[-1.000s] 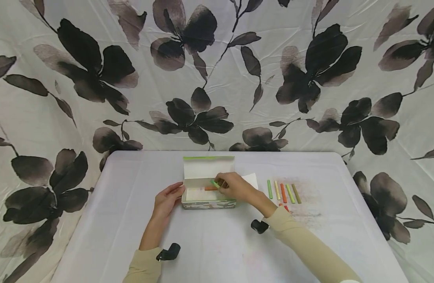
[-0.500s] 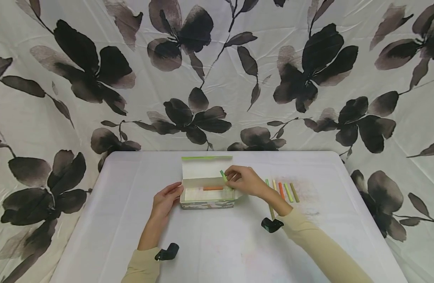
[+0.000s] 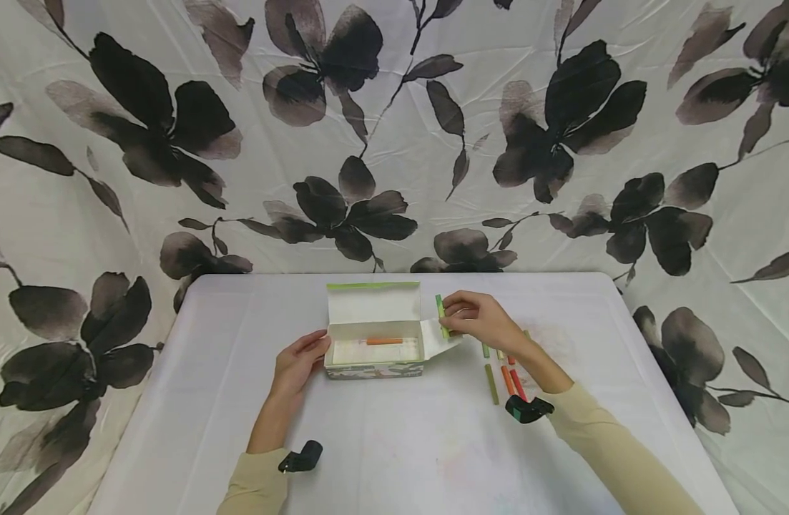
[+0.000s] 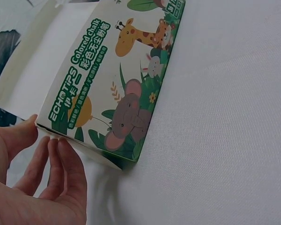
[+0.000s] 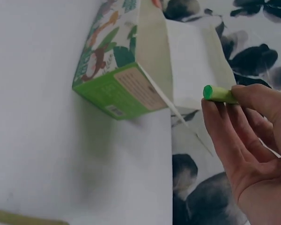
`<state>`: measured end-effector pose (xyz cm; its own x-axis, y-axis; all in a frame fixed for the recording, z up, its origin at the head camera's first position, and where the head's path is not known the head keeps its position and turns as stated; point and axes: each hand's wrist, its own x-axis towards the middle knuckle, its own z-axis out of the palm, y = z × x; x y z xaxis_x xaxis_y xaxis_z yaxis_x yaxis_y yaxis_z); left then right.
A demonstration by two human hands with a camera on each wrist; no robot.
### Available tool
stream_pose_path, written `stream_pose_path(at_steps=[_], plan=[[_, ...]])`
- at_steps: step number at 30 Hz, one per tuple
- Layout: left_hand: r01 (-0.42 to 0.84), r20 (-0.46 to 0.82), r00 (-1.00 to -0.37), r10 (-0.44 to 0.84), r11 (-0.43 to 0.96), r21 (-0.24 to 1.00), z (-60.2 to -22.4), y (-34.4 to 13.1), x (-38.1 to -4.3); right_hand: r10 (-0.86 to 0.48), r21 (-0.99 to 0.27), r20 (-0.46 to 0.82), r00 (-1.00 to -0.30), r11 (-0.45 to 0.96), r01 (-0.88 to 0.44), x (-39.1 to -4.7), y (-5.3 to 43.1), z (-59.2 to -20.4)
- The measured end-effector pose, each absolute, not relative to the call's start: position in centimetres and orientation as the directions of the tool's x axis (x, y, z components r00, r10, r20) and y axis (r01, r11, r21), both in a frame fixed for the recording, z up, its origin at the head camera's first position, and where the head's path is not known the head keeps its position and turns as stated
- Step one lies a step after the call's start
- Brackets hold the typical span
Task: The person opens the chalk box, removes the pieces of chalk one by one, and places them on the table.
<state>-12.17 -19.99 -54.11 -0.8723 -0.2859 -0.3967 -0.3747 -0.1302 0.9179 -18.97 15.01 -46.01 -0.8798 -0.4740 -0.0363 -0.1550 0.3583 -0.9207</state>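
Observation:
A white cardboard chalk box (image 3: 373,371) with a raised lid (image 3: 373,304) sits on the table, an orange chalk stick (image 3: 384,341) lying inside. My left hand (image 3: 297,363) holds the box at its left end, thumb and fingertips at the corner of its printed front (image 4: 114,79) in the left wrist view. Just right of the box, my right hand (image 3: 481,318) pinches a green chalk stick (image 3: 440,307) between thumb and fingers, above the open end flap (image 3: 440,339). Its bright green end (image 5: 207,92) faces out in the right wrist view.
To the right, several chalk sticks lie in rows, partly hidden by my right forearm. An olive stick (image 3: 491,385) and a red stick (image 3: 518,385) lie in the nearer row. The white table (image 3: 394,443) ends at a floral cloth (image 3: 362,143) behind.
My right hand has lifted the green chalk stick out over the box's right end and carried it right, uncovering the orange stick and the end flap. The left hand stays at the box.

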Motion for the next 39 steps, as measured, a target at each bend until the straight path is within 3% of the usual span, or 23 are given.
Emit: stream_pose_path(at_steps=[13,39], plan=[[-0.382,-0.403,-0.870,-0.285,-0.126,0.915,-53.9,-20.0,-12.2,-0.412,-0.953,-0.091,-0.906,0.299,-0.040,-17.8,19.9,-46.9],[-0.393,-0.416,-0.868,-0.273,-0.136,0.909,-53.9,-20.1,-12.3,-0.285,-0.902,-0.178,-0.942,0.430,0.041,-14.2,27.2,-52.0]])
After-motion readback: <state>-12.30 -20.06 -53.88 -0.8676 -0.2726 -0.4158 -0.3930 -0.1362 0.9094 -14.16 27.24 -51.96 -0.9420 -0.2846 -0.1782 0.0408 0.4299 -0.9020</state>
